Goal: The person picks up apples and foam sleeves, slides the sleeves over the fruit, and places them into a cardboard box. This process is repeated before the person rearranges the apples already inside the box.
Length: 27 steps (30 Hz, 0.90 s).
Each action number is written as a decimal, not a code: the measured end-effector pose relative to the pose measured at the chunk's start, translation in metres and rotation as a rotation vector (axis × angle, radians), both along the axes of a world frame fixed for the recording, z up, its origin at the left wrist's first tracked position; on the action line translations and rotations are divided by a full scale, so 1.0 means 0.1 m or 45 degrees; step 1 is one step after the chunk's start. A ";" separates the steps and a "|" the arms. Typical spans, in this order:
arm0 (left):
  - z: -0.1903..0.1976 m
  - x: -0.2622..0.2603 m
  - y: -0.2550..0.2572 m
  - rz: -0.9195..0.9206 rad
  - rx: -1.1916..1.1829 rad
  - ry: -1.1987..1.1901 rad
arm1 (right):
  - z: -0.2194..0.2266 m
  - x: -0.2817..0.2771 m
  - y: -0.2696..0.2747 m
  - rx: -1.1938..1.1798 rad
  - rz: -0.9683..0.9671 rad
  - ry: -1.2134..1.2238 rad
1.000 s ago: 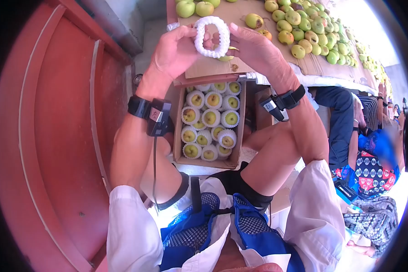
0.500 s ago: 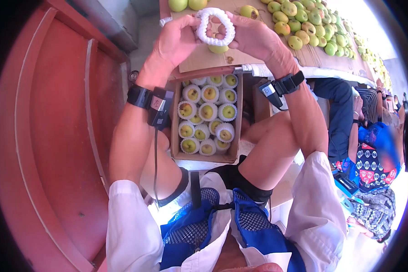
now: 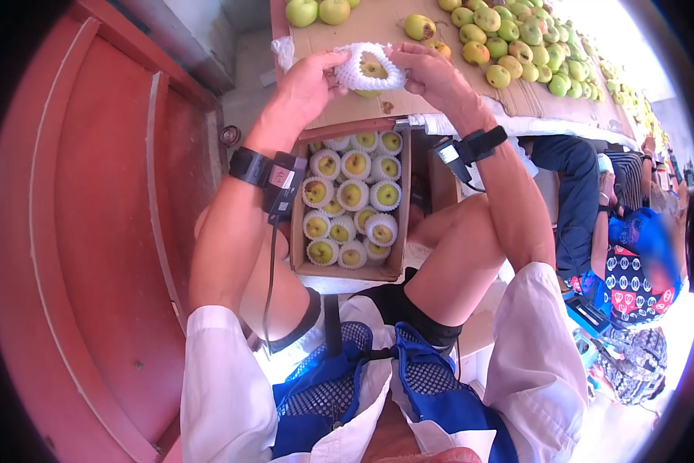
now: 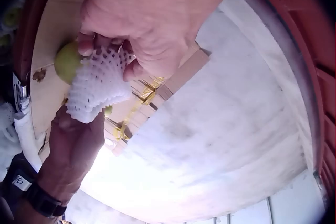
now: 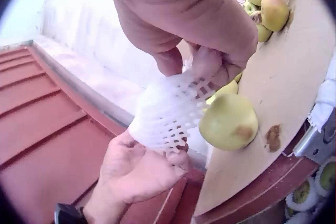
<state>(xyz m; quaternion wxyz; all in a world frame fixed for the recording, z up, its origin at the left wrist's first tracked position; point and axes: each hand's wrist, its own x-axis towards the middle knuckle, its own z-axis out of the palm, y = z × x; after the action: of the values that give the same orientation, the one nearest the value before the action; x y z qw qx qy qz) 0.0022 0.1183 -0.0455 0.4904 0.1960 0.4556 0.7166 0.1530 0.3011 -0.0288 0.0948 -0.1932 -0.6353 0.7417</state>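
A white foam net sleeve (image 3: 347, 76) is stretched between both hands above the table's front edge. My left hand (image 3: 308, 86) pinches one side of its rim, while my right hand (image 3: 438, 77) pinches the other with thumb and fingers. The sleeve's mouth gapes toward the head camera, and a green apple shows through it. In the right wrist view that apple (image 5: 229, 122) lies on the cardboard just beyond the netting, outside it, with a brown spot on its skin. The left wrist view shows the sleeve (image 4: 97, 85) hanging in folds between the hands.
A cardboard box (image 3: 405, 208) of apples in foam sleeves stands between the knees. Loose apples (image 3: 516, 50) are heaped on the cardboard-covered table (image 3: 432, 108) at the right, others at the back left. A red panelled door (image 3: 100, 231) rises at left; people sit at far right.
The sleeve was raised as an upright ring, then lowered a little and tipped toward the table, its rim now pulled wider and flatter. Both hands keep hold of it.
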 end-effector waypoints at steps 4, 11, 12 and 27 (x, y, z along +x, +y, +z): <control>-0.15 -0.01 0.10 0.122 -0.120 0.108 | -0.08 -0.05 -0.04 0.229 -0.104 -0.082; -0.28 0.08 0.16 0.197 -0.239 0.206 | -0.26 -0.10 -0.11 0.531 -0.267 -0.153; -0.31 0.09 0.17 0.204 -0.267 0.237 | -0.35 -0.13 -0.10 0.594 -0.301 -0.085; -0.34 0.19 0.33 0.465 -0.545 0.683 | -0.50 -0.16 -0.21 0.855 -0.500 0.059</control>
<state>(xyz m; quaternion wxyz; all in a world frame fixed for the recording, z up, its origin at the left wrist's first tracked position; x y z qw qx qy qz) 0.0211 0.1515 -0.0791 0.2478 0.1855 0.7342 0.6042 0.1369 0.2802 -0.0786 0.3073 -0.2526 -0.7913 0.4643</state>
